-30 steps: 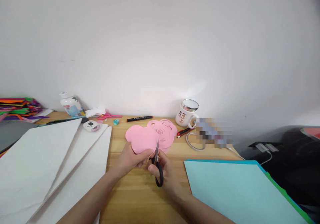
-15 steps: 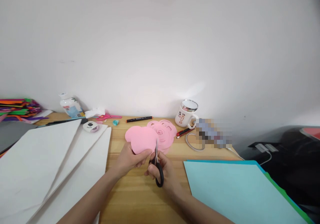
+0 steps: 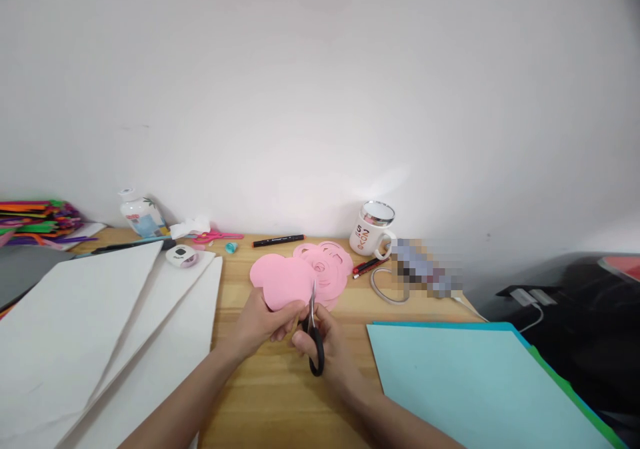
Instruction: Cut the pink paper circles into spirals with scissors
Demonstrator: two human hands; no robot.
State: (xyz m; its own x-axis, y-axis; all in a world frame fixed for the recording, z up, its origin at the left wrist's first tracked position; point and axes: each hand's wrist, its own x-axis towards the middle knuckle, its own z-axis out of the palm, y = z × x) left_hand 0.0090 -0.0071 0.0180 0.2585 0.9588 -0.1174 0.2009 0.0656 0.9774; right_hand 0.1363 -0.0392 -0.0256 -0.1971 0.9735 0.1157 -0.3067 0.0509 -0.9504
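My left hand [image 3: 265,321] pinches the lower edge of a pink paper cutout [image 3: 285,282] with rounded lobes, thumb on top. In my right hand [image 3: 327,342] is a pair of scissors [image 3: 315,349] with black handles, fingers wrapped round the loops. The blades point away from me and lie along the right edge of the held paper. Whether they bite into it, I cannot tell. Just behind, several pink paper pieces [image 3: 336,269] with curved cut-out slots lie in a pile on the wooden table [image 3: 280,395], partly hidden by the held cutout.
White sheets [image 3: 55,329] cover the left side, with a correction tape [image 3: 181,256] on them. Light blue paper [image 3: 465,369] lies at the right. Along the back are a mug [image 3: 367,235], a black marker [image 3: 279,241], pink scissors [image 3: 215,236], a bottle [image 3: 143,214] and a tape ring [image 3: 389,285].
Both hands stay almost in place. The scissors and the pink cutout have shifted only slightly, and my right fingers have closed a little around the handles.
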